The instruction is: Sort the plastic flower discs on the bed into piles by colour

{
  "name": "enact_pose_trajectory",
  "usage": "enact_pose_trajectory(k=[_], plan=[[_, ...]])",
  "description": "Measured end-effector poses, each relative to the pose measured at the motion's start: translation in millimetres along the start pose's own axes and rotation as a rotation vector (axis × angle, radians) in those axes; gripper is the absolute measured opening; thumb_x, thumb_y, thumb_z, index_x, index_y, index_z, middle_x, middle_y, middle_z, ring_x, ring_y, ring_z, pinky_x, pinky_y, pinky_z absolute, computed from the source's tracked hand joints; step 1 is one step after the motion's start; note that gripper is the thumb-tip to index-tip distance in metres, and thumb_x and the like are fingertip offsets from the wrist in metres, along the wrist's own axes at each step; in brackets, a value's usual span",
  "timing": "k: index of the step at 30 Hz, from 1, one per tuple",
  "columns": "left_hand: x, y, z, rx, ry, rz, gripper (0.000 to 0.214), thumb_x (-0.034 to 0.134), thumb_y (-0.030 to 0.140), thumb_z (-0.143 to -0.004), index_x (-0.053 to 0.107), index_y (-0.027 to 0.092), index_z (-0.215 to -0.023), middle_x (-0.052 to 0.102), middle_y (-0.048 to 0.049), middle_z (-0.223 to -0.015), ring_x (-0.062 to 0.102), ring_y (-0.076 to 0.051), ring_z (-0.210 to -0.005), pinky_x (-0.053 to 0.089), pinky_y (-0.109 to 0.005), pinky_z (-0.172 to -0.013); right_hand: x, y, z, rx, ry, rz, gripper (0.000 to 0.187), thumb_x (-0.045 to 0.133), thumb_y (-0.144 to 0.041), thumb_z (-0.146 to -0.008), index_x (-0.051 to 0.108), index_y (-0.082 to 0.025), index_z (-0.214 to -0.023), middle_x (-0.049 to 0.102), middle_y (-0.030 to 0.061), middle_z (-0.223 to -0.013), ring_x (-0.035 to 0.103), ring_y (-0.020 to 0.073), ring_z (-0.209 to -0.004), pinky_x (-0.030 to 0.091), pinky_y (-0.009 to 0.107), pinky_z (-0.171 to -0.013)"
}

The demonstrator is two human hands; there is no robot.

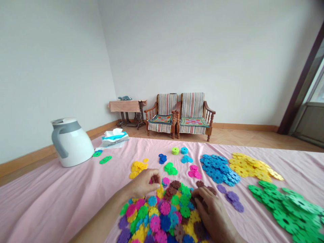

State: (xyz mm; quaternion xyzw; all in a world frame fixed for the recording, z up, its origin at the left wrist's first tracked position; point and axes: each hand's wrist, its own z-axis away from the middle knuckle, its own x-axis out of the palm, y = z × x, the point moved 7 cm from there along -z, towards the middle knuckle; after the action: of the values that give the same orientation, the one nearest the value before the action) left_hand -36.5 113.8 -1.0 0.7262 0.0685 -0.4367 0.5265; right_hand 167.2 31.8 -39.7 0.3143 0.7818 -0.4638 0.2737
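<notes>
A heap of mixed plastic snowflake discs (165, 208) lies on the pink cloth directly in front of me. My left hand (146, 182) hovers over the heap's far left edge, thumb and fingers curled together. Some pink shows in the gap between them, but whether it is held I cannot make out. At the heap's right side, my right hand (212, 207) points down with bent fingers closed at a dark brown snowflake disc (192, 201), mostly hidden by the fingertips. Brown discs (200, 184) lie just beyond that hand, and more brown discs (172, 189) sit on top of the heap.
Sorted piles surround the heap: blue discs (215, 167), yellow discs (249, 165), green discs (286, 206), purple discs (233, 199) and smaller groups. A white jug (76, 145) and a tissue box (115, 139) stand left on the pink cloth (63, 192). Two wooden armchairs (193, 109) stand behind.
</notes>
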Motion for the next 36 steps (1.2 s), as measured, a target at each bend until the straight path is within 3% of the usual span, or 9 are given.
enact_pose_trajectory(k=[3, 6, 10, 13, 18, 23, 25, 29, 36], plan=[[-33.2, -32.3, -3.8, -0.119, 0.367, 0.127, 0.006, 0.059, 0.019, -0.061, 0.056, 0.016, -0.066, 0.058, 0.0022, -0.060, 0.055, -0.013, -0.058, 0.043, -0.021, -0.055, -0.9, -1.0, -0.3, 0.009, -0.002, -0.004, 0.019, 0.039, -0.018, -0.087, 0.056, -0.022, -0.081, 0.064, 0.0035, -0.081, 0.061, 0.0188, -0.082, 0.046, 0.028, -0.069], [-55.6, -67.4, -1.8, -0.211, 0.589, 0.148, 0.010, 0.057, 0.024, -0.063, 0.051, 0.018, -0.069, 0.058, 0.0022, -0.060, 0.058, -0.014, -0.054, 0.045, -0.022, -0.051, -1.2, -1.5, -0.6, 0.011, 0.004, -0.013, 0.019, 0.039, -0.018, -0.087, 0.056, -0.022, -0.081, 0.064, 0.0033, -0.081, 0.061, 0.0186, -0.081, 0.046, 0.029, -0.069], [-72.1, -100.5, 3.3, -0.276, 0.731, 0.145, 0.013, 0.057, 0.025, -0.064, 0.050, 0.019, -0.074, 0.062, 0.0000, -0.066, 0.064, -0.017, -0.064, 0.049, -0.023, -0.056, -1.9, -1.7, -0.8, 0.005, 0.016, -0.015, 0.019, 0.039, -0.018, -0.086, 0.057, -0.022, -0.081, 0.064, 0.0030, -0.081, 0.061, 0.0183, -0.081, 0.046, 0.029, -0.071], [-76.8, -107.4, 5.5, -0.282, 0.768, 0.125, 0.016, 0.057, 0.022, -0.064, 0.052, 0.019, -0.079, 0.064, -0.0025, -0.077, 0.065, -0.018, -0.075, 0.049, -0.023, -0.062, -1.9, -1.8, -0.6, 0.001, 0.011, -0.009, 0.020, 0.039, -0.018, -0.087, 0.057, -0.022, -0.082, 0.064, 0.0031, -0.081, 0.061, 0.0181, -0.081, 0.046, 0.029, -0.071], [-66.2, -82.7, 0.6, -0.226, 0.636, 0.125, 0.013, 0.056, 0.026, -0.067, 0.054, 0.017, -0.074, 0.060, -0.0006, -0.070, 0.060, -0.014, -0.060, 0.047, -0.023, -0.056, -1.0, -1.6, -0.2, -0.008, 0.004, -0.008, 0.020, 0.038, -0.019, -0.088, 0.057, -0.022, -0.081, 0.063, 0.0026, -0.081, 0.060, 0.0176, -0.081, 0.046, 0.028, -0.071], [-13.6, -33.7, -4.5, -0.078, 0.027, 0.179, 0.015, 0.060, 0.029, -0.068, 0.055, 0.015, -0.070, 0.057, 0.0017, -0.061, 0.056, -0.012, -0.056, 0.044, -0.021, -0.054, -2.4, -1.8, -0.2, -0.002, 0.012, -0.004, 0.021, 0.039, -0.020, -0.088, 0.058, -0.022, -0.080, 0.063, 0.0026, -0.080, 0.060, 0.0175, -0.079, 0.046, 0.029, -0.071], [2.5, -21.0, 1.1, -0.061, -0.127, 0.125, 0.015, 0.061, 0.029, -0.068, 0.058, 0.014, -0.073, 0.058, 0.0017, -0.063, 0.055, -0.011, -0.057, 0.042, -0.019, -0.053, -1.9, -2.1, -0.3, 0.000, -0.003, 0.002, 0.022, 0.038, -0.020, -0.088, 0.058, -0.021, -0.081, 0.062, 0.0031, -0.080, 0.060, 0.0180, -0.081, 0.046, 0.029, -0.072], [12.4, -3.2, 8.0, -0.010, -0.178, -0.085, 0.019, 0.066, 0.022, -0.061, 0.062, 0.016, -0.078, 0.056, 0.0030, -0.069, 0.052, -0.011, -0.062, 0.039, -0.018, -0.054, -0.7, -2.5, -0.5, -0.001, -0.019, 0.002, 0.022, 0.036, -0.021, -0.089, 0.057, -0.021, -0.082, 0.062, 0.0036, -0.081, 0.059, 0.0183, -0.082, 0.045, 0.030, -0.074], [14.4, 8.0, 7.1, -0.015, -0.102, -0.225, 0.015, 0.062, 0.018, -0.062, 0.057, 0.016, -0.076, 0.053, 0.0027, -0.072, 0.049, -0.012, -0.064, 0.037, -0.018, -0.056, -2.3, -3.4, 0.1, 0.007, 0.006, -0.001, 0.021, 0.038, -0.019, -0.088, 0.057, -0.021, -0.081, 0.063, 0.0030, -0.081, 0.059, 0.0186, -0.083, 0.045, 0.030, -0.072]])
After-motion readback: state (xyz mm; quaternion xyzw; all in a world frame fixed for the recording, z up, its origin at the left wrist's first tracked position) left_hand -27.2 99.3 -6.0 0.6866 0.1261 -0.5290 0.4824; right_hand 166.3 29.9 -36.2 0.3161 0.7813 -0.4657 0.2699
